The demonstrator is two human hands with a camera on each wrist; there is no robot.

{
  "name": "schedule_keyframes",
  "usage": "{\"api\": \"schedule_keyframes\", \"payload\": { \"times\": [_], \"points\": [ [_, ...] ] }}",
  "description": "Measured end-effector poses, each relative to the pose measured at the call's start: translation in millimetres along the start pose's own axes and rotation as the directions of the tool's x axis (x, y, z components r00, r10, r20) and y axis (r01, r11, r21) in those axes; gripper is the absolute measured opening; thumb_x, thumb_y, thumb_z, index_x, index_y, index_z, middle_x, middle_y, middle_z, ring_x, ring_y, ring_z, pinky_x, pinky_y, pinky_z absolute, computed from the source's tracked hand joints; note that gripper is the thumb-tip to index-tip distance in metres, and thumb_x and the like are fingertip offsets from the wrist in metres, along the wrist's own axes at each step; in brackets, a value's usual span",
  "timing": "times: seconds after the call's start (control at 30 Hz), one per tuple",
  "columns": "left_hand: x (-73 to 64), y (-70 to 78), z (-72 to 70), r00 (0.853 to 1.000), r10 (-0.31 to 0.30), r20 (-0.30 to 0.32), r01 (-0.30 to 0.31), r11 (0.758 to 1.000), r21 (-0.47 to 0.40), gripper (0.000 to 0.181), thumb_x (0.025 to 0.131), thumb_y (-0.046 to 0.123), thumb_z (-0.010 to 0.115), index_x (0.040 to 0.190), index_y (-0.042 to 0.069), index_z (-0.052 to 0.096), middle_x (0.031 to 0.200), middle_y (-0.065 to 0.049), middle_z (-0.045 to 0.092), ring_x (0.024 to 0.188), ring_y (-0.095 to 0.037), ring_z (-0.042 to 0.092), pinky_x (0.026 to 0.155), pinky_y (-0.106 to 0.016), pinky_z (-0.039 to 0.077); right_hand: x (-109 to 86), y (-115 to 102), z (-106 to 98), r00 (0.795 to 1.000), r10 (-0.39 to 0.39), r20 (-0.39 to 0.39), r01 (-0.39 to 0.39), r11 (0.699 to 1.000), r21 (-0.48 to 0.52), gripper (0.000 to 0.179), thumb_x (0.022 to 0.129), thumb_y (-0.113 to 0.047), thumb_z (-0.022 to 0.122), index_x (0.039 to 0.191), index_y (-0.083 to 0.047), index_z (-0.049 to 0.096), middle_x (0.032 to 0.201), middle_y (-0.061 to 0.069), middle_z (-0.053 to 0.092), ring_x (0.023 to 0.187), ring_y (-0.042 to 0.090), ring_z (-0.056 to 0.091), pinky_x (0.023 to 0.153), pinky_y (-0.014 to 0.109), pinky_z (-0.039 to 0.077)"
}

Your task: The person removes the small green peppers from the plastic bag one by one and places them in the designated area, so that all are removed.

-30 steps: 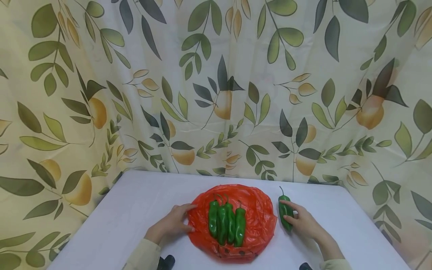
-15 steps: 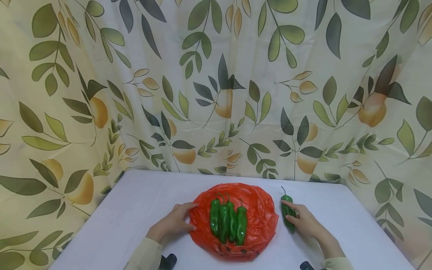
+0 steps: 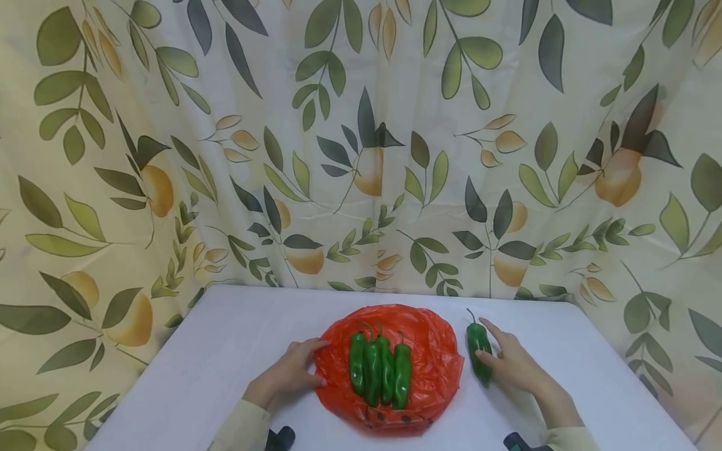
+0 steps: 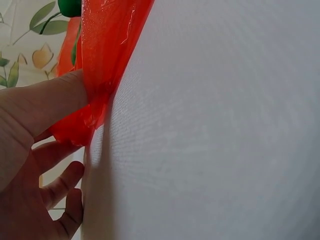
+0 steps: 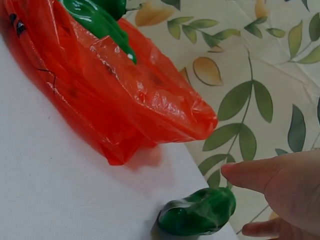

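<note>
Green pepper (image 3: 477,342), red plastic bag's (image 3: 433,376) three o'clock | likely light, firm, slick; pinch mid-body | right hand (image 3: 512,362), left hand (image 3: 289,371): fingers apart

A cream fabric curtain (image 3: 400,94), hanging in soft vertical folds, rises behind and to the left of a flat white table top (image 3: 220,338). Printed on it are oval olive-green leaves (image 3: 479,53), slender dark-grey leaves (image 3: 551,53) and round yellow-orange fruits (image 3: 156,191) (some fade paler toward the top). The left wrist view shows the table's finely textured surface.
</note>
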State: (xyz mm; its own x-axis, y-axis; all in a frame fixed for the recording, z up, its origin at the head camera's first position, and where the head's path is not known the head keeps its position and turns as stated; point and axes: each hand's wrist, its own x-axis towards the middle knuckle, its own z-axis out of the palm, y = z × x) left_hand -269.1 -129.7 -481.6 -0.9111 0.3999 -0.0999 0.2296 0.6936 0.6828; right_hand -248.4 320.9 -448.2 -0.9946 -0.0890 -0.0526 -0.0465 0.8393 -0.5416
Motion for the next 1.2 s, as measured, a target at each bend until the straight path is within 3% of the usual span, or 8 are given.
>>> {"api": "schedule_keyframes", "payload": {
  "times": [0.3, 0.67, 0.97, 1.2],
  "points": [
    [-0.9, 0.1, 1.2, 1.0, -0.011, -0.001, 0.011, 1.0, 0.005, 0.076, 0.079, 0.022, 0.085, 0.147, 0.016, 0.052, 0.148, -0.008, 0.053, 0.131, -0.031, 0.044, 0.106, -0.063, 0.047, -5.8, -12.0, -1.8, 0.999, 0.023, -0.032, -0.024, 1.0, -0.008, 0.08, 0.098, -0.033, 0.063, 0.16, -0.007, 0.021, 0.149, 0.043, 0.029, 0.129, 0.062, 0.043, 0.089, 0.072, 0.052],
    [-0.1, -1.4, 2.8, 1.0, -0.014, -0.005, 0.014, 1.0, 0.013, 0.076, 0.079, 0.021, 0.085, 0.148, 0.016, 0.051, 0.148, -0.007, 0.054, 0.13, -0.029, 0.044, 0.108, -0.062, 0.046, -12.7, -31.1, -4.4, 0.996, -0.035, -0.082, 0.034, 0.999, -0.008, 0.077, 0.097, -0.034, 0.065, 0.159, -0.008, 0.026, 0.149, 0.04, 0.034, 0.128, 0.059, 0.047, 0.087, 0.068, 0.055],
    [-1.3, 1.6, 3.7, 1.0, -0.011, 0.004, 0.011, 1.0, 0.009, 0.077, 0.079, 0.021, 0.085, 0.148, 0.016, 0.051, 0.15, -0.008, 0.052, 0.133, -0.032, 0.043, 0.11, -0.063, 0.044, -15.3, -41.2, 0.6, 0.991, -0.091, -0.103, 0.092, 0.996, 0.005, 0.072, 0.098, -0.028, 0.064, 0.158, -0.011, 0.03, 0.151, 0.035, 0.039, 0.136, 0.057, 0.04, 0.097, 0.078, 0.043],
    [-1.3, 0.5, 0.8, 1.0, -0.026, 0.003, 0.026, 1.0, 0.012, 0.076, 0.079, 0.022, 0.085, 0.148, 0.019, 0.051, 0.151, -0.007, 0.051, 0.134, -0.03, 0.043, 0.11, -0.063, 0.044, -18.2, -55.7, 7.6, 0.98, -0.138, -0.143, 0.143, 0.99, 0.022, 0.062, 0.098, -0.025, 0.065, 0.153, -0.01, 0.041, 0.152, 0.03, 0.042, 0.139, 0.055, 0.04, 0.101, 0.077, 0.04]
  ]
}}
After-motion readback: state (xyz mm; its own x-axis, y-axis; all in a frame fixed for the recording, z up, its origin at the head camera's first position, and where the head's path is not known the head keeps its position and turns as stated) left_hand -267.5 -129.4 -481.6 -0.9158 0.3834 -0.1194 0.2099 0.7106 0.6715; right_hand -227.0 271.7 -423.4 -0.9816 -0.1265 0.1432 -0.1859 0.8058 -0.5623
